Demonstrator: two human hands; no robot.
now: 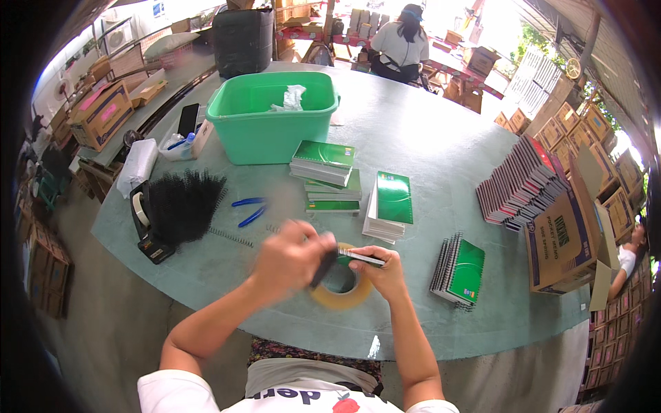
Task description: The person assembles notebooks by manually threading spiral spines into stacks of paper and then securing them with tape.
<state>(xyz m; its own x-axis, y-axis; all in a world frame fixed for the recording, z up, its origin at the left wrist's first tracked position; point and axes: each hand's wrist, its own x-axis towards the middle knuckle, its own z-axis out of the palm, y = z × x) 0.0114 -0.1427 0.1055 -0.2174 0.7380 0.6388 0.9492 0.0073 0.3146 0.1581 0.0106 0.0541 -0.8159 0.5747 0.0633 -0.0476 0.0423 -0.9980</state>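
While both forearms come in from the lower edge, the left hand [289, 258] is blurred, its fingers curled around a dark spiral binding [322, 268] that it holds against the end of a thin green notebook [361, 258]. The right hand [385, 272] pinches that notebook from below, thumb on top, keeping it level just above the pale green worktop [427, 144]. Directly beneath the two hands lies a roll of brownish tape [341, 292], flat on the worktop. To the right, near the edge, stands a small bundle of bound green notebooks [460, 270], spirals facing left. A loose spiral [231, 237] lies to the left, beside a bristling black heap of spiral bindings [182, 205] and a black tape dispenser [144, 224]. Two blue pens [249, 210] lie just past them. Farther off, unbound green notebook stacks [344, 182] sit at the middle, with a slanted row of notebooks [520, 182] leaning by an open cardboard box [568, 234] on the right. Beyond is a green plastic tub [272, 117], and at the far end a seated person [403, 45] faces away.
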